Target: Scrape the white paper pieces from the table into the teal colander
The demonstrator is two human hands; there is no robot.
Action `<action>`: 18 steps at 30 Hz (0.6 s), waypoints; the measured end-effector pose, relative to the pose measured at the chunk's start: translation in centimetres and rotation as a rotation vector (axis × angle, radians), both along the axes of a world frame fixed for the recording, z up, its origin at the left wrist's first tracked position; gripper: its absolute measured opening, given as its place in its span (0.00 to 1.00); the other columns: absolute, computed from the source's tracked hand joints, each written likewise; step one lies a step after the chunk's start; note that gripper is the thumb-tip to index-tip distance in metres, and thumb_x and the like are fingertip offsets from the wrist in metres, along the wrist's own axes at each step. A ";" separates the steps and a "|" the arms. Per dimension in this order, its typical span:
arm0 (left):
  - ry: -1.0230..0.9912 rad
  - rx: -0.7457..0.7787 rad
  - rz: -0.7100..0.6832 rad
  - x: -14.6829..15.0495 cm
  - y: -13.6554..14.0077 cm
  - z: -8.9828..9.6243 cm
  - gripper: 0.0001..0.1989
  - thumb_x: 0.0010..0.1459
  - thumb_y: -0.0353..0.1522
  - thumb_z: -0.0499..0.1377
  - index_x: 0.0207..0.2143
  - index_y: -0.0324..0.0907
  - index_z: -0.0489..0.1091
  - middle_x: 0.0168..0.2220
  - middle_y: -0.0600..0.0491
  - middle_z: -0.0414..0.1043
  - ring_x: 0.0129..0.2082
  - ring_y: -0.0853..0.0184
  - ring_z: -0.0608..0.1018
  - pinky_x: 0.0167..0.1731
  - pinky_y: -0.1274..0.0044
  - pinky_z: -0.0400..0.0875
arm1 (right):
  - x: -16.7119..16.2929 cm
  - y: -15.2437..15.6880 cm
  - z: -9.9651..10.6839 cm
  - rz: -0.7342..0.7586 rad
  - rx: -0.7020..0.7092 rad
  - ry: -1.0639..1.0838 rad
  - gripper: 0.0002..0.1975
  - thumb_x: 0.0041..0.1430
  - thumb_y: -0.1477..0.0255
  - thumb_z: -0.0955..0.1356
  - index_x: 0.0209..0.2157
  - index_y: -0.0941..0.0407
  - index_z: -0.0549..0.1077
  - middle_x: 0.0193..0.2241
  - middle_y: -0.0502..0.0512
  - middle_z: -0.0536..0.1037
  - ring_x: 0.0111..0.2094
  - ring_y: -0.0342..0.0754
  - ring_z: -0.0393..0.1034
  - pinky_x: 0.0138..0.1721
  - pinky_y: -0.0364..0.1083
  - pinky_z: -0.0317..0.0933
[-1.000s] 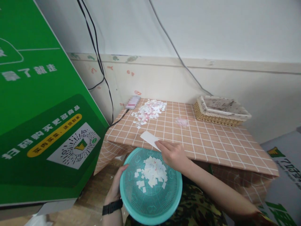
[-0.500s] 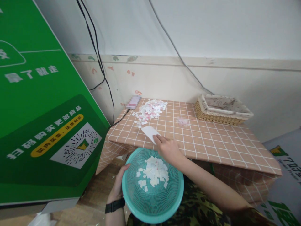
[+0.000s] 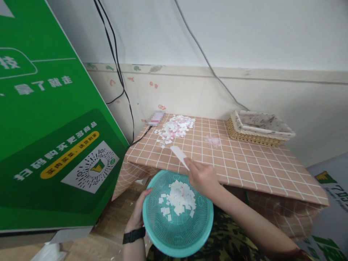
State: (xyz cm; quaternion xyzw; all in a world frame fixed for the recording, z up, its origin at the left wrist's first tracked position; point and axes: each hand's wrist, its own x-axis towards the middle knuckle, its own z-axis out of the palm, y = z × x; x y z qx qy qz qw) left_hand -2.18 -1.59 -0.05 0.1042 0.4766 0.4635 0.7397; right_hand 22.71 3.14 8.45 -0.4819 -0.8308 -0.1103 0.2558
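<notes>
My left hand grips the left rim of a green plastic colander, just below the table's front edge. Small white paper pieces lie in a heap inside it. Above the colander's upper right rim, my right hand pinches a flat white card, which is tilted with its far end pointing to the upper left. Beyond the card's tip, a pile of white and pinkish paper scraps is spread on the table.
A checked brown cloth covers the table. A cloth-lined wicker basket stands at the back right, with a small pinkish patch left of it. A blurred flat object with a cable lies back left. A green cabinet borders the left.
My right hand has shifted slightly right and toward me, and the card has turned so it shows narrower. My left hand still holds the colander. The view has shifted a little.
</notes>
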 end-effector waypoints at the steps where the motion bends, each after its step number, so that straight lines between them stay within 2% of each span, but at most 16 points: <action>1: -0.008 0.002 -0.003 0.0 0.0 -0.1 0.09 0.50 0.35 0.61 0.27 0.38 0.75 0.26 0.52 0.79 0.26 0.66 0.77 0.31 0.75 0.71 | -0.8 -0.7 -0.2 0.080 -0.003 -0.034 0.20 0.57 0.79 0.60 0.51 0.61 0.68 0.45 0.63 0.76 0.36 0.50 0.74 0.32 0.46 0.66; 3: -0.018 0.004 -0.011 0.0 -0.1 -0.3 0.10 0.50 0.35 0.61 0.28 0.37 0.75 0.25 0.51 0.79 0.25 0.66 0.77 0.30 0.75 0.71 | -1.8 -1.5 -0.7 0.176 -0.029 -0.115 0.19 0.58 0.79 0.60 0.51 0.61 0.69 0.46 0.63 0.76 0.39 0.51 0.73 0.34 0.47 0.67; 6: -0.019 0.009 0.003 -0.1 -0.1 -0.7 0.09 0.49 0.35 0.62 0.27 0.37 0.75 0.23 0.52 0.78 0.23 0.66 0.76 0.28 0.75 0.71 | -1.3 -1.0 -1.1 0.147 -0.061 -0.181 0.20 0.58 0.80 0.59 0.51 0.61 0.68 0.47 0.63 0.76 0.39 0.51 0.73 0.33 0.47 0.67; 10: -0.002 -0.002 0.003 -0.2 0.1 -0.8 0.09 0.49 0.36 0.62 0.29 0.38 0.75 0.26 0.51 0.79 0.25 0.64 0.78 0.30 0.72 0.72 | 2.2 1.3 -1.1 -0.017 -0.106 -0.173 0.23 0.53 0.80 0.62 0.52 0.61 0.68 0.47 0.64 0.75 0.36 0.51 0.74 0.31 0.47 0.66; 13: 0.026 -0.005 0.012 -0.3 0.1 -0.9 0.08 0.49 0.35 0.62 0.28 0.38 0.76 0.25 0.51 0.79 0.25 0.64 0.78 0.29 0.74 0.72 | 5.3 3.0 -0.9 -0.188 -0.119 -0.138 0.23 0.54 0.79 0.62 0.52 0.57 0.69 0.45 0.62 0.77 0.30 0.49 0.74 0.29 0.46 0.63; 16: 0.013 -0.011 -0.003 -0.3 0.1 -1.1 0.08 0.50 0.35 0.62 0.27 0.38 0.76 0.23 0.51 0.78 0.23 0.65 0.77 0.28 0.75 0.72 | 8.1 4.3 -0.3 -0.354 -0.091 -0.019 0.18 0.58 0.74 0.60 0.49 0.54 0.72 0.33 0.58 0.80 0.25 0.49 0.73 0.25 0.44 0.59; 18: 0.003 -0.007 -0.020 -0.2 0.0 -1.2 0.09 0.50 0.35 0.62 0.27 0.37 0.76 0.23 0.51 0.78 0.23 0.65 0.77 0.28 0.74 0.72 | 9.3 4.8 0.4 -0.442 -0.063 0.104 0.16 0.60 0.69 0.60 0.45 0.55 0.75 0.25 0.57 0.79 0.23 0.49 0.71 0.23 0.43 0.56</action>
